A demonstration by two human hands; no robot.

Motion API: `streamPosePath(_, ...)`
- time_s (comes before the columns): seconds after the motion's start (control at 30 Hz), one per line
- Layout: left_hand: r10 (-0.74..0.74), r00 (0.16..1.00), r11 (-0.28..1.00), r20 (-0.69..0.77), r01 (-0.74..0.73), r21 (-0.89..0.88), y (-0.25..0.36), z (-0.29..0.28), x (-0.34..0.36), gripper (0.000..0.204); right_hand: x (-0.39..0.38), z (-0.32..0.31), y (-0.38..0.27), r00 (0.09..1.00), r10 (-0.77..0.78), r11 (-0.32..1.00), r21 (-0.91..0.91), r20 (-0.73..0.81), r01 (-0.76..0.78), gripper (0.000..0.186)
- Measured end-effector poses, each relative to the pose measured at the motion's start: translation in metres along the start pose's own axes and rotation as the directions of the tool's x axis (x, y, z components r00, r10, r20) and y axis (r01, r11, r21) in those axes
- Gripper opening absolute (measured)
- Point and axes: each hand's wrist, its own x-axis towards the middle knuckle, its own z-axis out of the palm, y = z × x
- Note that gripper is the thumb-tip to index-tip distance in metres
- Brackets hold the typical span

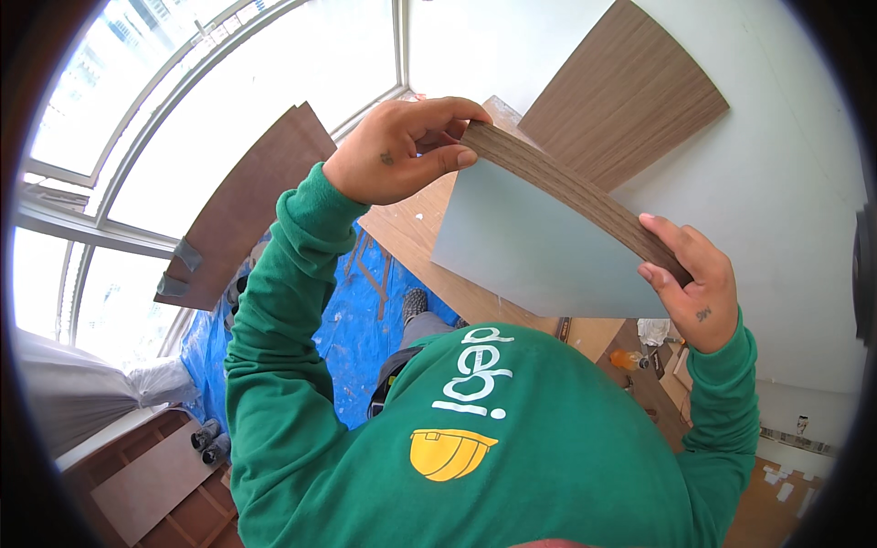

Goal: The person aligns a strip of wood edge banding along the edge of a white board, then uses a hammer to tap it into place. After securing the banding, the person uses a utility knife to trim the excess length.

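Observation:
A board [539,247] with a pale, smooth face and a brown wood-grain long edge [571,192] is held up in front of me at a slant. My left hand [402,151] pinches its upper left end, thumb on the edge and fingers curled over the corner. My right hand [694,279] grips the lower right end of that edge between thumb and fingers. Below and behind the board lies a light wooden worktop [406,233].
Wood-grain panels stand at the left [237,219] by the windows and at the back right [621,82] near a white wall. Blue sheeting [347,320] covers the floor. A bottle [628,361] sits lower right, beside offcuts. Shoes [210,438] are at lower left.

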Motion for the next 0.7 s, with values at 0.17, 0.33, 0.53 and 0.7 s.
streamPosePath(0.17,0.009,1.000,1.000,-0.023,-0.010,-0.011,-0.0012,0.0028,-0.0003,0.040,0.0001,0.0007,0.0005,1.000,-0.002,1.000,-0.020,-0.003,0.002,0.058)
streamPosePath(0.33,0.040,0.999,0.997,0.023,-0.039,-0.070,0.0005,-0.0012,-0.0028,0.041,-0.0004,0.0001,-0.0004,1.000,0.008,1.000,-0.009,0.004,-0.008,0.057)
streamPosePath(0.53,-0.109,0.994,0.951,0.015,0.108,-0.291,0.0024,-0.0009,0.0000,0.037,-0.0002,0.0008,-0.0007,1.000,0.010,1.000,0.004,-0.001,-0.010,0.056)
streamPosePath(0.7,-0.185,0.981,0.953,-0.053,0.166,-0.255,0.0028,0.0060,0.0060,0.030,-0.0014,0.0008,-0.0014,0.999,0.037,0.999,0.023,0.006,-0.037,0.056)
